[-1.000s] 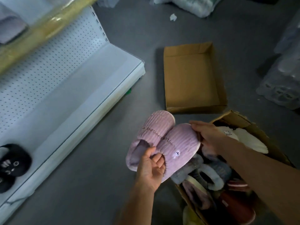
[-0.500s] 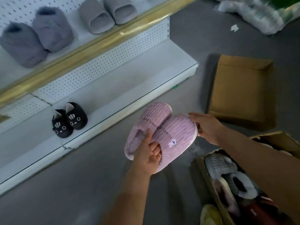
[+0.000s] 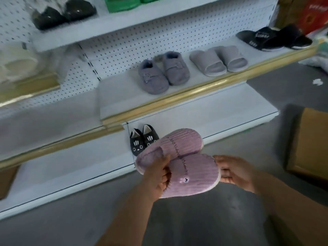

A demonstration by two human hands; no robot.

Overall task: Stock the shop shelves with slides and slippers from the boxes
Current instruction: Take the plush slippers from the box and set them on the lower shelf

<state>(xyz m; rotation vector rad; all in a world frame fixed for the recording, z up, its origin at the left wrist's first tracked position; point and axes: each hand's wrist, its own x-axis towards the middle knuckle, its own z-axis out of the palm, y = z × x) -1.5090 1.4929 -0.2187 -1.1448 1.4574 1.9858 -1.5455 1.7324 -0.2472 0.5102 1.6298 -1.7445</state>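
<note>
A pair of purple ribbed slippers (image 3: 184, 162) is held in front of the white bottom shelf (image 3: 221, 114). My left hand (image 3: 158, 176) grips the heel ends, thumb on top and fingers underneath. My right hand (image 3: 234, 171) pinches the toe of the nearer slipper. Just behind the pair, black cat-face slippers (image 3: 142, 141) sit on the bottom shelf. The box of slippers is out of view.
The middle shelf, with a gold front rail (image 3: 195, 93), carries grey fluffy slippers (image 3: 162, 73), grey slides (image 3: 218, 60) and black slides (image 3: 273, 39). Dark slippers (image 3: 62, 13) lie on the top shelf. An empty cardboard tray (image 3: 310, 142) lies on the grey floor at right.
The view has swung up and left from the boxes toward the shelves. Both hands have carried the purple pair closer to the bottom shelf, near the cat-face slippers.
</note>
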